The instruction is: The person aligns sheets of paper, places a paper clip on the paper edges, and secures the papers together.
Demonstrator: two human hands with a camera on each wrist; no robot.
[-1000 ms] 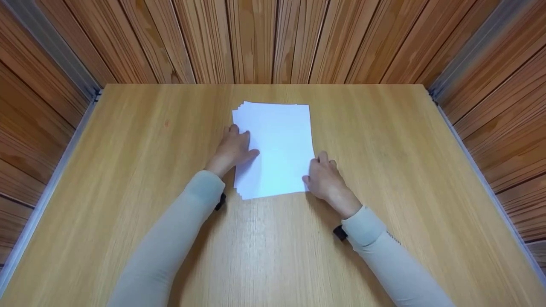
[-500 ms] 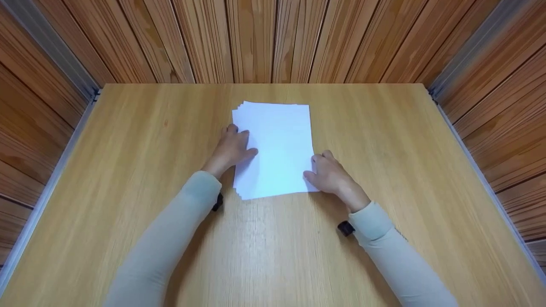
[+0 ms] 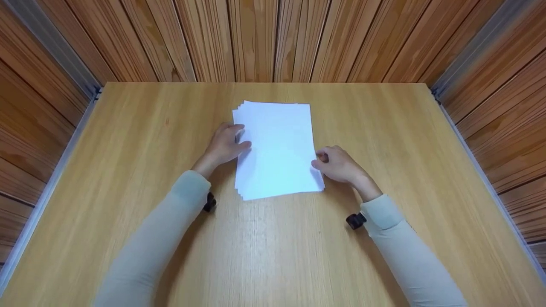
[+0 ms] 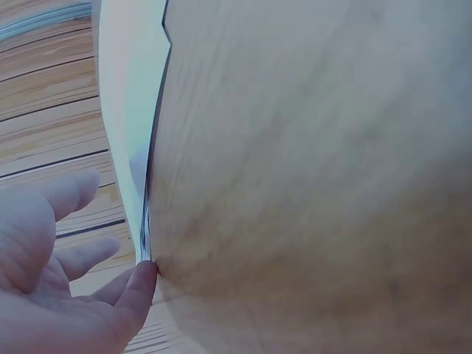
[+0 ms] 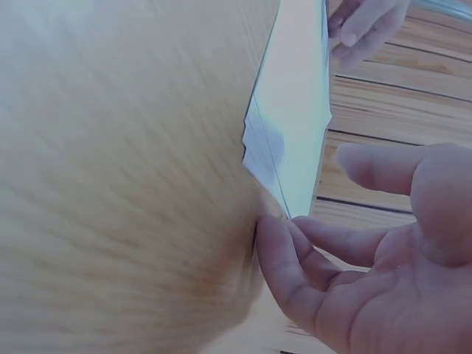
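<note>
A stack of white paper sheets (image 3: 277, 149) lies on the wooden table, its left corners and lower right corner slightly fanned. At its left edge is my left hand (image 3: 222, 144), thumb raised over the top sheet. A fingertip of that hand touches the stack's edge in the left wrist view, the other fingers loosely spread. My right hand (image 3: 341, 164) is at the lower part of the right edge. In the right wrist view its bent fingertips (image 5: 274, 236) meet the paper's edge, while the thumb stands apart from the sheets.
The light wooden table (image 3: 149, 128) surrounds the stack. Plank walls (image 3: 256, 42) rise behind and at both sides, with grey metal rails (image 3: 55, 170) along the side edges. A small black camera (image 3: 356, 221) is strapped to each wrist.
My right hand has shifted right and slightly away along the edge, uncovering the fanned lower right corner. My left hand has drawn back left, its thumb farther toward the stack's edge.
</note>
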